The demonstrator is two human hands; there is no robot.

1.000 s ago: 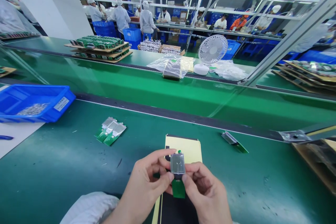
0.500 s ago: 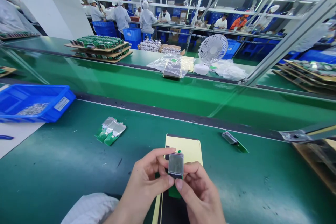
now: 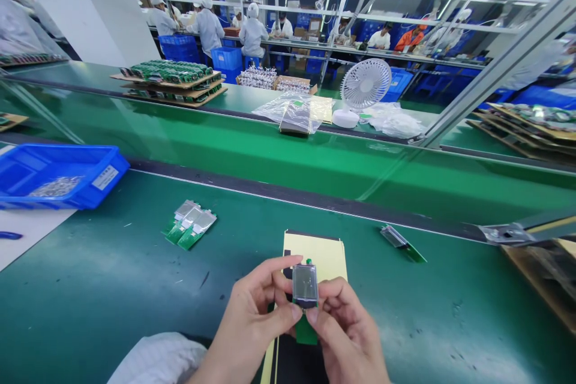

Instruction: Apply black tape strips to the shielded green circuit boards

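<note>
The green board [image 3: 306,333] bears a grey rectangular screen [image 3: 305,282] facing the camera, pinched between left hand [image 3: 260,312] and right hand [image 3: 345,329].

Grn PCB [image 3: 306,333]; gry screen [image 3: 305,281]; yel/blk card [image 3: 326,251]; blu bin [image 3: 85,195]

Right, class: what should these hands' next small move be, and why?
Probably an even press with both thumbs: the left hand and right hand hold the green board from both sides, thumb tips by the lower edge of the screen.
</note>
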